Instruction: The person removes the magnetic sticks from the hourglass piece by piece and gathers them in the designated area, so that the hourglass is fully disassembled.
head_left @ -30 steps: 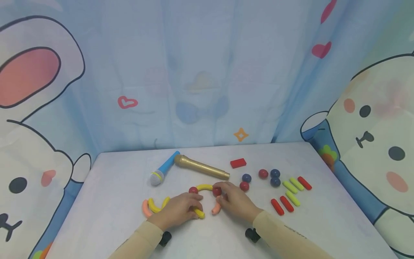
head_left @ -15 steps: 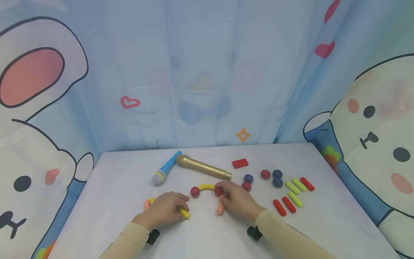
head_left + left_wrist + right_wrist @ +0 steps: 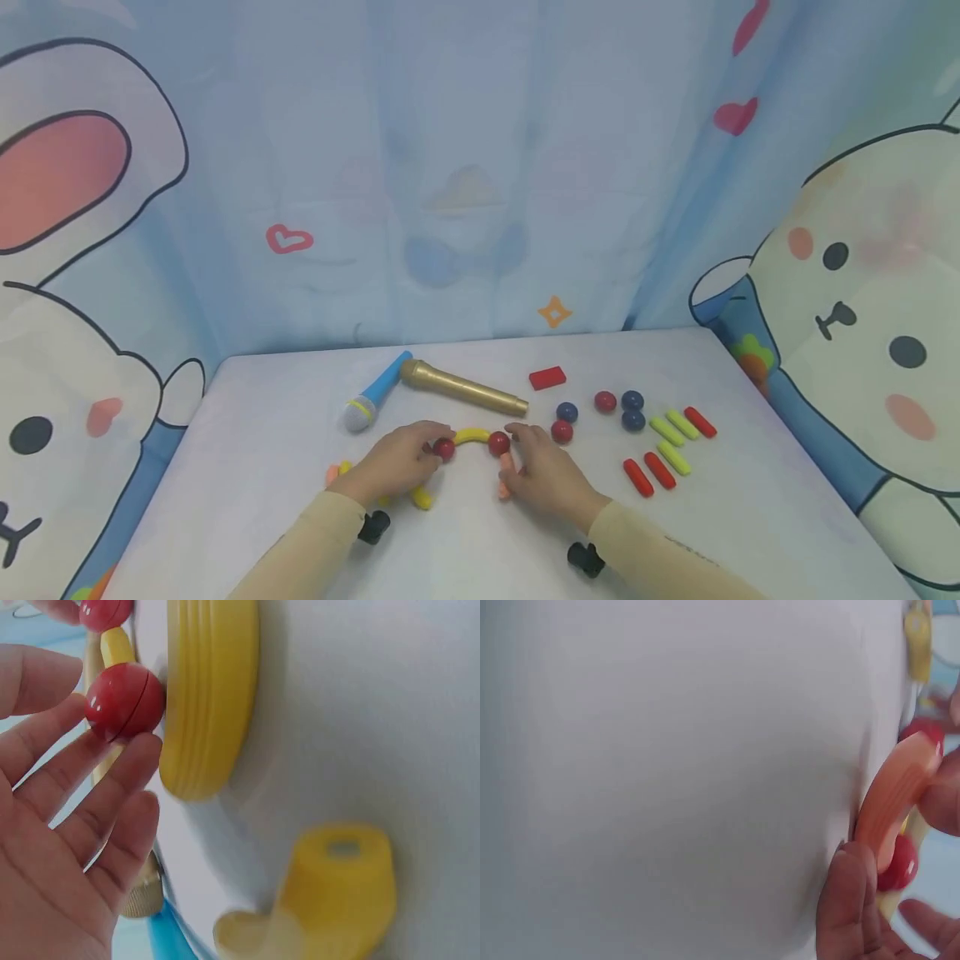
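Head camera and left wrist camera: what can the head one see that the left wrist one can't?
Only the head camera shows the whole table: the gold microphone, the red block, the dark blue balls, the red and green sticks, the right hand and the orange curved piece beside it.

Only the left wrist camera shows, up close, the ridges along a yellow curved piece and the hole in the end of another.

Both show the left hand touching a red ball at the end of the yellow arch.
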`<action>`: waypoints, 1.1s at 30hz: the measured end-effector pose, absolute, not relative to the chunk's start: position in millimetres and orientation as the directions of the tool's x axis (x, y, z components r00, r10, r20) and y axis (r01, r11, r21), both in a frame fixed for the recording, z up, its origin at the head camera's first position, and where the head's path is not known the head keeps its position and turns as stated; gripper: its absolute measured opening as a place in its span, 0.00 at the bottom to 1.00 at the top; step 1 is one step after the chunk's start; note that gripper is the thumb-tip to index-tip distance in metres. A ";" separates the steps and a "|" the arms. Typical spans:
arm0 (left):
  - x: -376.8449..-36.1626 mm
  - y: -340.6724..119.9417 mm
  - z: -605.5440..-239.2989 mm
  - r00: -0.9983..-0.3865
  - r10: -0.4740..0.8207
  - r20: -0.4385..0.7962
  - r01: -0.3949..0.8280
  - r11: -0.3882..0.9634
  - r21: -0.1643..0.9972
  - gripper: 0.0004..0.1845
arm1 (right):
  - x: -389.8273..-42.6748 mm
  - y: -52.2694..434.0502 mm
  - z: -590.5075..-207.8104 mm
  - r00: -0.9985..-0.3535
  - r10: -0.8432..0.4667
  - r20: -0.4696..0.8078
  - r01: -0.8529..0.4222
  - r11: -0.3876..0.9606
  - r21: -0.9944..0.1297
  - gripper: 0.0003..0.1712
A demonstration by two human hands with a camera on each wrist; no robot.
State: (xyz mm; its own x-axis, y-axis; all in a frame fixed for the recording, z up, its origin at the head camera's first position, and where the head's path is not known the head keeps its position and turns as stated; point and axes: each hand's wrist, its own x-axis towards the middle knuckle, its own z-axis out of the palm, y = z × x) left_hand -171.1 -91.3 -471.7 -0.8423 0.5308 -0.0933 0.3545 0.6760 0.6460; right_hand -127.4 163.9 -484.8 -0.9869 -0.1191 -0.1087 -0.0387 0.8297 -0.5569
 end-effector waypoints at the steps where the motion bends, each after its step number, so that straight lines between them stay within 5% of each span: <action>1: -171.3 -89.6 -472.6 -0.841 0.530 -0.104 0.349 0.680 0.645 0.21 | -124.7 162.6 -484.7 -0.987 -0.115 -0.115 -0.032 0.831 -0.556 0.41; 8: -162.4 -87.8 -477.7 -0.830 0.545 -0.116 0.331 0.650 0.684 0.14 | -125.2 157.8 -485.8 -0.995 -0.067 -0.076 -0.011 0.812 -0.583 0.40; 19: -153.0 -82.4 -483.6 -0.758 0.650 -0.047 0.451 0.575 0.683 0.20 | -139.9 159.2 -485.9 -0.999 -0.012 -0.044 0.019 0.776 -0.631 0.34; 25: -157.2 -73.5 -490.6 -0.764 0.642 -0.059 0.450 0.596 0.665 0.17 | -115.1 156.0 -479.6 -0.983 -0.172 -0.060 -0.083 0.717 -0.692 0.16; 33: -150.8 -66.1 -488.4 -0.790 0.611 -0.055 0.404 0.586 0.703 0.18 | -104.2 150.2 -490.4 -0.953 -0.291 -0.085 -0.138 0.667 -0.732 0.23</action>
State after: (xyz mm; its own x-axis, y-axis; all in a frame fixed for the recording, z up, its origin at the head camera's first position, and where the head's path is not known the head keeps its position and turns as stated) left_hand -150.8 -66.1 -488.4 -0.7897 0.6110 -0.0554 0.4040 0.5859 0.7025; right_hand -104.2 150.2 -490.4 -0.9530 -0.2907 -0.0851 -0.1380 0.6668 -0.7324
